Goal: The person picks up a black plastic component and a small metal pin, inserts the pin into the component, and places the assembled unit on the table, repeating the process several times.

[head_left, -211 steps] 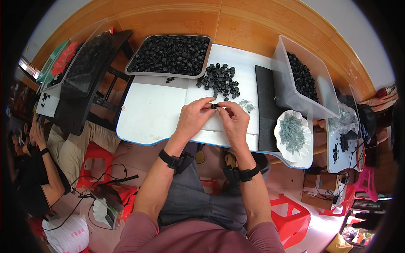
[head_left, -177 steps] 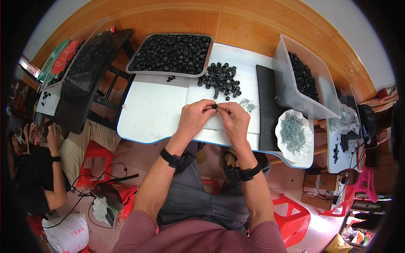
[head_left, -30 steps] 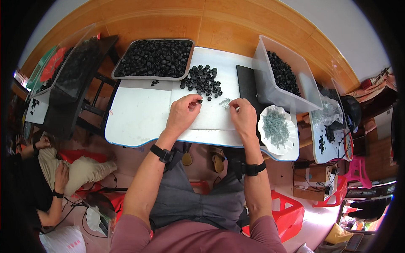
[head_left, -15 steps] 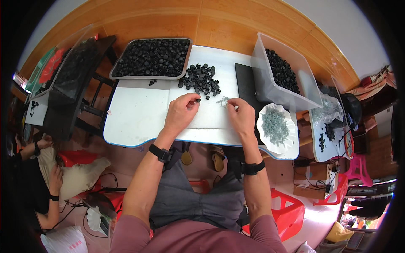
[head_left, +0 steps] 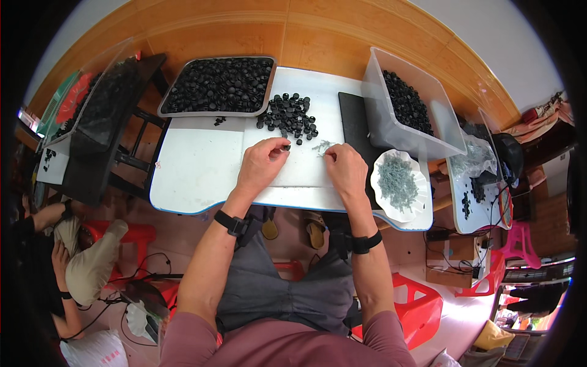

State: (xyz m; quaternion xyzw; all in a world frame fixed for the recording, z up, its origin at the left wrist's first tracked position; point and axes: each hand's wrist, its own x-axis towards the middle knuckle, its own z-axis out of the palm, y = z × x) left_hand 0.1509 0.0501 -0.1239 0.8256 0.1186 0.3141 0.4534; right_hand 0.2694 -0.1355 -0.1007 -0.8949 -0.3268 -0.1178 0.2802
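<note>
My left hand (head_left: 263,164) pinches a small round black cap (head_left: 287,147) between thumb and fingertips, just in front of a loose heap of black caps (head_left: 292,113) on the white table (head_left: 202,159). To its right, my right hand (head_left: 347,172) has thumb and fingers pressed together; whatever is in them is too small to make out. Beside those fingertips lies a little scatter of thin, pale grey-green translucent pieces (head_left: 321,146). More such pieces (head_left: 396,182) fill a white scalloped dish (head_left: 420,197) right of my right hand.
A metal tray (head_left: 214,114) full of black caps stands at the back left. A clear plastic bin (head_left: 382,116) with black parts rests at the back right, beside a dark mat (head_left: 353,119). Another person's arm (head_left: 60,263) shows at the lower left, near red stools.
My right fingertips have shifted slightly in beside the pale pieces, while my left hand keeps the cap in nearly the same spot. The person at lower left has moved their arms and the pale cloth.
</note>
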